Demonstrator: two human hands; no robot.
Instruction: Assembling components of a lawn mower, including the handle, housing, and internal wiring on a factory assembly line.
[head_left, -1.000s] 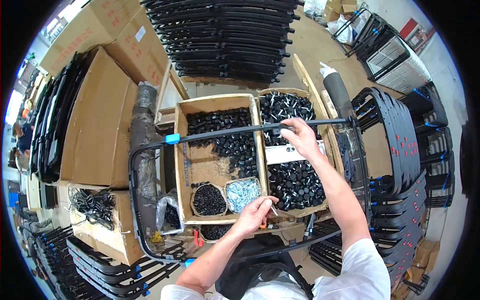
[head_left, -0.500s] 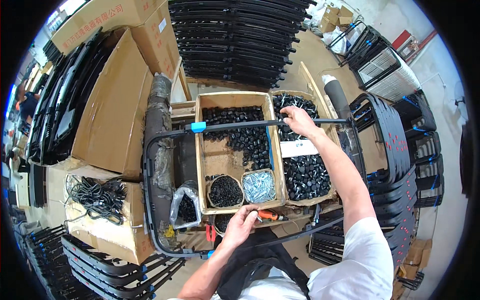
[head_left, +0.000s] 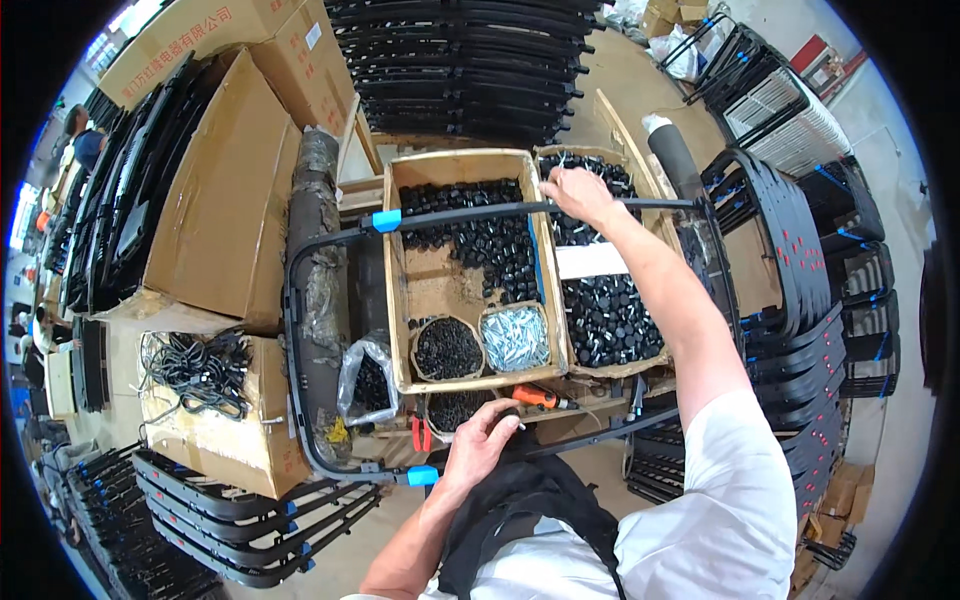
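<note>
My left hand [head_left: 478, 445] is closed on a small black-capped screw [head_left: 513, 420], its pale metal end poking out past the fingers. It hovers over the near side of a black tubular frame [head_left: 560, 450] with blue tape. My right arm reaches across to the far right, where my right hand [head_left: 582, 193] is bent above a carton of black-capped screws [head_left: 595, 165]. Its fingertips are pinched together by the divider, and whatever they hold is hidden. The far bar of the frame passes just below that hand.
A wooden box [head_left: 393, 300] holds black caps, a round tub of small black parts [head_left: 448, 347] and silver screws [head_left: 514, 337]. An orange-handled tool [head_left: 540, 397] and red-handled pliers [head_left: 421, 430] lie at its near edge. Cartons [head_left: 215, 190] rise at left; stacked black frames [head_left: 790, 260] stand at right.
The view has shifted, so the boxes and frame sit higher. My right hand has moved left toward the divider. In my left hand, the black cap of the screw now shows.
</note>
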